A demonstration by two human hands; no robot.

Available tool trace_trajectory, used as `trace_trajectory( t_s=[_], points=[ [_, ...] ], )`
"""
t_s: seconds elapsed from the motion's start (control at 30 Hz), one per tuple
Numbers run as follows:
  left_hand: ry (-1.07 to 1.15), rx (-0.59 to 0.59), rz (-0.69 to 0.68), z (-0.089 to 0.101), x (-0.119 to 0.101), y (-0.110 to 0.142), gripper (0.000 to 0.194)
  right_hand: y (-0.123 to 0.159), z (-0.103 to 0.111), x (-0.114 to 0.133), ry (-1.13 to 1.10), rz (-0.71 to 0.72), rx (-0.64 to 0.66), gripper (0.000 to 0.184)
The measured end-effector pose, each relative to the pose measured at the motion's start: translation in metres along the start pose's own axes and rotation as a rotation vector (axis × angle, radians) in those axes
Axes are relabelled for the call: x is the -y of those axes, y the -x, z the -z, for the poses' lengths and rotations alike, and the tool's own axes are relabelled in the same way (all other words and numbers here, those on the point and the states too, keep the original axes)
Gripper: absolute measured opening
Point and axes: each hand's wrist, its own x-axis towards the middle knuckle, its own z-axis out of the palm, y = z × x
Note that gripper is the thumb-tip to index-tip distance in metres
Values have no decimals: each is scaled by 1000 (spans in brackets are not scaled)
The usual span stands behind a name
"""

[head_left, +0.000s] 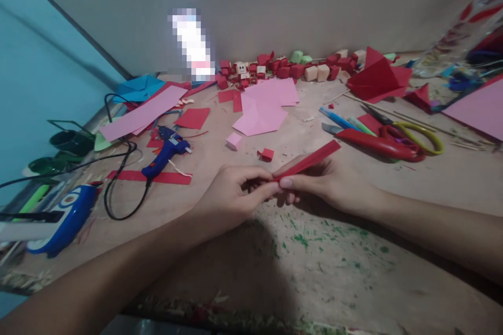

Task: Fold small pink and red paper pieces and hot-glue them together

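Note:
A narrow red paper strip [314, 160] slants up to the right above the middle of the table. My left hand [239, 188] pinches its lower left end between thumb and fingers. Close beside it, my right hand [322, 180] grips the same strip, thumb pressed near that end and fingers behind it. The fingertips of both hands nearly meet, and they hide the strip's lower end. Just beyond the hands lie a small red paper piece [267, 154] and a small pink paper cube [234, 141].
A blue glue gun [165, 152] with a black cord lies left, near a blue-and-white object [65, 220]. Yellow-and-red scissors [416, 136] and a red-handled cutter [377, 144] lie right. Pink paper sheets [263, 107] and several small red blocks [296, 70] sit at the back.

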Motion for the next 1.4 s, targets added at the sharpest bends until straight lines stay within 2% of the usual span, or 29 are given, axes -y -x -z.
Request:
trace_trajectory(
  t_s=[0.27, 0.43, 0.63, 0.7, 0.83, 0.87, 0.93, 1.0, 1.1, 1.27, 1.4],
  points=[
    [4, -5, -56, 1, -2, 0, 21, 1, 0, -3, -43, 1, 34, 15],
    [171, 33, 42, 1, 2, 0, 27, 1, 1, -4, 0, 14, 74, 15],
    [230, 214, 136, 9, 2, -2, 33, 2, 3, -1, -31, -31, 120, 13],
    [112, 180, 93, 8, 1, 0, 30, 2, 4, -1, -26, -52, 134, 15],
    [-230, -52, -225, 3, -1, 4, 14, 1, 3, -1, 9, -71, 157, 17],
    [-261, -105, -265, 1, -2, 5, 11, 2, 3, -1, 19, -74, 163, 17],
    [-246, -162, -252, -1, -5, 5, 7, 2, 2, -2, 48, -77, 173, 15],
    [-219, -141, -225, -1, -7, 4, 3, 3, 1, -2, 98, -65, 184, 14],
    [-221, -70, -258, -1, -8, 1, 11, 3, 1, -4, 208, -37, 192, 17],
    [-254, -102, -315, -3, -5, 1, 11, 4, 0, -3, 371, 7, 212, 24],
    [-199, -93, -240, -4, -5, 1, 13, 3, -1, 0, 362, 18, 224, 22]
  ],
)
